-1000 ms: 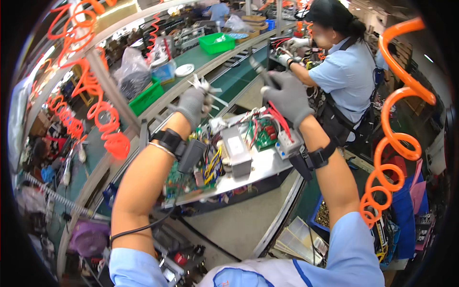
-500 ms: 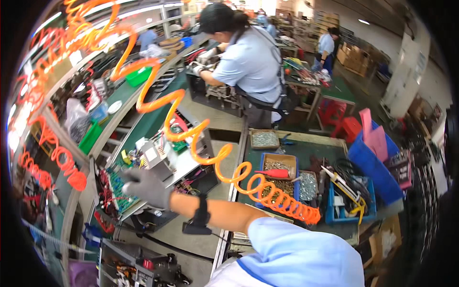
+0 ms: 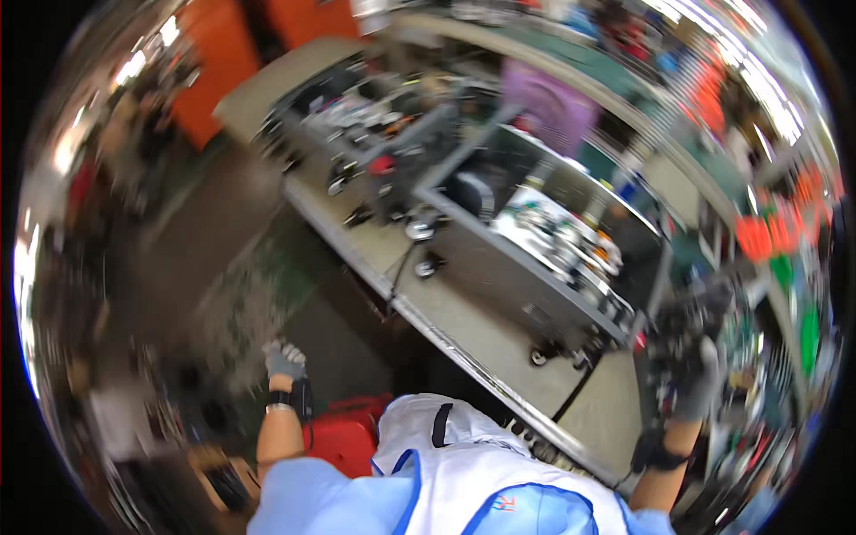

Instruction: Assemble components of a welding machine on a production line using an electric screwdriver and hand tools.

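The picture is smeared by motion. My left hand [image 3: 285, 360], in a grey glove with a black wrist strap, hangs low at my left side, off the bench and above a dim floor area with blurred greenish objects [image 3: 245, 308]. Its fingers look curled, and I cannot make out anything in them. My right hand [image 3: 697, 385], also grey-gloved with a black wrist strap, reaches up at the far right to a dark electronics assembly [image 3: 685, 328] on the workbench [image 3: 464, 334]. Blur hides whether it grips the assembly or only touches it.
A red box [image 3: 346, 434] sits just beside my left forearm. Dark machines and cables [image 3: 392, 178] crowd the bench, with a tray of small parts [image 3: 562, 236] behind. A purple bag [image 3: 546, 105] hangs farther back. Orange coiled hose [image 3: 767, 236] and green bins [image 3: 807, 334] are at right.
My view has swung sharply to the left. My left hand has left the bench and dropped to my side. My right hand stays stretched out to the assembly on the bench.
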A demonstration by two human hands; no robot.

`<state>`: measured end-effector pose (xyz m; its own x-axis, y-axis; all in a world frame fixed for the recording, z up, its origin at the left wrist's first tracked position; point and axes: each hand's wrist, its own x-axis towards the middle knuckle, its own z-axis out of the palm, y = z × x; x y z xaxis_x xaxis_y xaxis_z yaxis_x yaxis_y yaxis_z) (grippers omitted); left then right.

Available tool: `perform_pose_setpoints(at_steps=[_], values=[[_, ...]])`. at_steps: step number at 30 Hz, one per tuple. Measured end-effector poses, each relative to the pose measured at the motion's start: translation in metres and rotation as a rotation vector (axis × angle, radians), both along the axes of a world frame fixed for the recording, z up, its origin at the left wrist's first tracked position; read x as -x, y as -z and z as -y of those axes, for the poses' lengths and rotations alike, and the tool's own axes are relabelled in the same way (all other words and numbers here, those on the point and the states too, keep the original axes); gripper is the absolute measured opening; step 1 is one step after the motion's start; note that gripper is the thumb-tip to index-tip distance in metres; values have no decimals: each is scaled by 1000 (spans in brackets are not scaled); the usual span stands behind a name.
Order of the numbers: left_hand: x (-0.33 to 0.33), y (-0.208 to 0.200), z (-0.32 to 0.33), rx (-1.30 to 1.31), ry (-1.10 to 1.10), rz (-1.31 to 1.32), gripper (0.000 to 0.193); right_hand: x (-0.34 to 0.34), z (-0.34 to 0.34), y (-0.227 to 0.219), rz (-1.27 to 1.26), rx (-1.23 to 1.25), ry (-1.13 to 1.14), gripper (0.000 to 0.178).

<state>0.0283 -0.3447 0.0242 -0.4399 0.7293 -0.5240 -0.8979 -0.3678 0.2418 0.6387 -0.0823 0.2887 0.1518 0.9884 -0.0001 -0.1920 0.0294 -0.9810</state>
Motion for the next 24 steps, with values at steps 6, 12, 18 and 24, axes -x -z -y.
perform_pose_setpoints(at_steps=[6,12,18,24], values=[[39,142,46,1063,-47,-19,27,-15,-27,34,244,122,127,19],[41,263,-51,862,337,-137,25,-3,-13,48,265,142,376,17],[65,253,-217,547,900,-1404,24,71,19,54,271,314,214,18],[80,192,-246,158,1433,-3547,37,103,100,78,136,520,481,32]])
